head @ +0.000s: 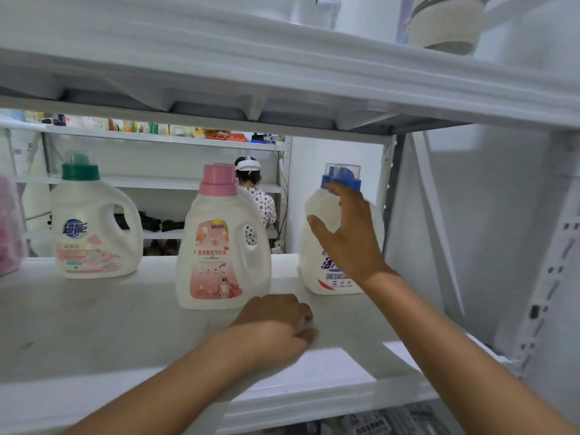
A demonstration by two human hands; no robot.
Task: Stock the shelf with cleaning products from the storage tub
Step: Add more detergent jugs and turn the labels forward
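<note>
Three white detergent jugs stand upright on the white shelf (94, 324): a green-capped jug (94, 227) at the left, a pink-capped jug (219, 246) in the middle, and a blue-capped jug (320, 246) at the right. My right hand (348, 240) lies against the front of the blue-capped jug with fingers spread, fingertips near its cap. My left hand (276, 328) rests on the shelf just in front of the pink-capped jug, fingers curled under, holding nothing visible. The storage tub is out of view.
The shelf board above (282, 73) hangs low over the jugs. A white upright (546, 262) with holes bounds the right side. A pink object (9, 227) sits at the far left edge. Behind the rack a person in a white cap (251, 183) faces other shelves.
</note>
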